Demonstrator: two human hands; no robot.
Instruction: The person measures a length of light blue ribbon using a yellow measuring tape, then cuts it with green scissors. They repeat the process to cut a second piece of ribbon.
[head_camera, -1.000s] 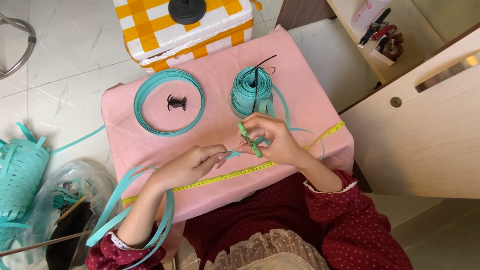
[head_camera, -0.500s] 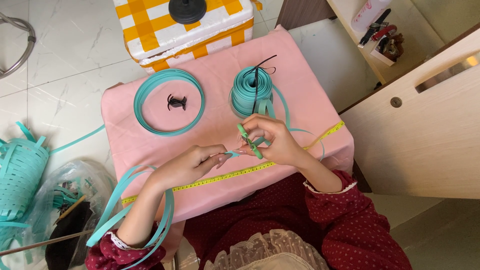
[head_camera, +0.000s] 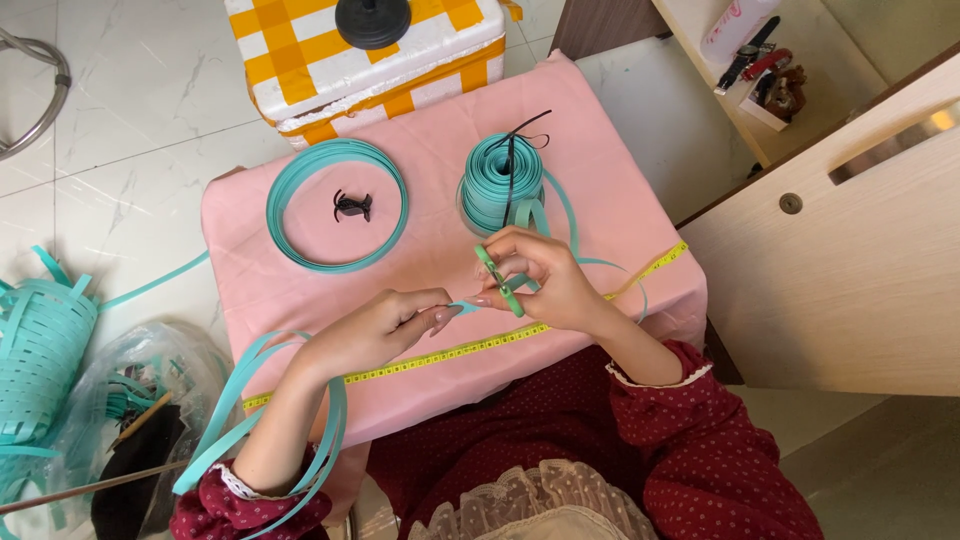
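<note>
Pinching flat teal strip (head_camera: 465, 306), left hand (head_camera: 375, 330); right hand (head_camera: 540, 280) w/ green scissors (head_camera: 498, 281).

The teal strap (head_camera: 462, 306) I pinch looks like smooth, slightly glossy plastic, same as the roll (head_camera: 497, 180) and the flat coil (head_camera: 337, 205). My table's pink cloth (head_camera: 430, 250) is matt and soft, faintly creased. The yellow tape measure (head_camera: 440, 357) looks like limp vinyl. My sleeves (head_camera: 690, 430) are matt dotted fabric; the floor tiles (head_camera: 130, 90) are polished marble-like stone, the cabinet (head_camera: 850, 250) pale wood laminate
</note>
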